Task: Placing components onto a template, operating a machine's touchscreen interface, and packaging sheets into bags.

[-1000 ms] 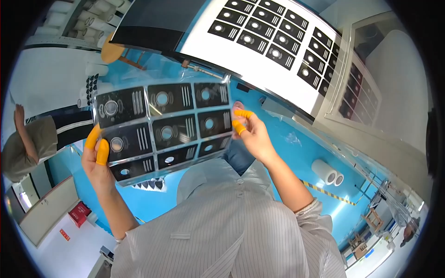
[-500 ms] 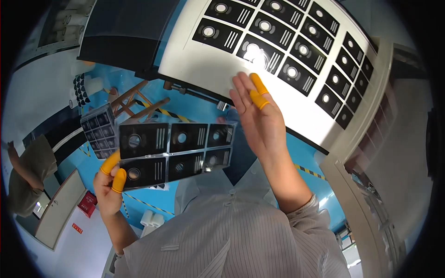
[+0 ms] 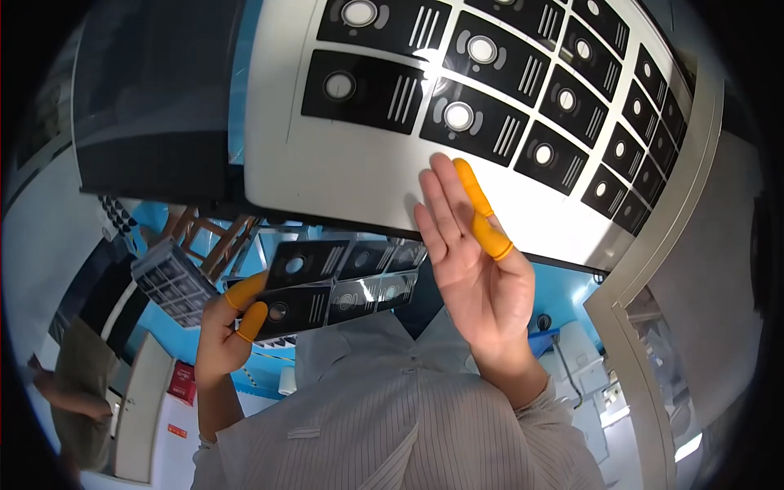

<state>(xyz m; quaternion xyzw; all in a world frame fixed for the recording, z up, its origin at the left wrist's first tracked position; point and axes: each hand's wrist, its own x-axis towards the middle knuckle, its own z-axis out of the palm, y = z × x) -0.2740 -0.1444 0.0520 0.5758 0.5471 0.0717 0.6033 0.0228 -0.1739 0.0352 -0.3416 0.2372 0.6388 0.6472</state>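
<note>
Starting at the left, my left hand (image 3: 222,331) has the black panel sheet (image 3: 339,282) pinched by its near-left end only, the grip closed on it between an orange-capped thumb and finger. The sheet sits below the big white board (image 3: 343,175), just left of my right hand (image 3: 474,261), apart from both. Its long axis runs left to right, the far end rising slightly toward the right hand, glossy face up. I'd judge that one-point hold risky: the unsupported right end could sag, twist or slide out of the caps. My right hand is open, fingers together, holding nothing, palm raised in front of the board's lower edge, and could knock the sheet's corner.
</note>
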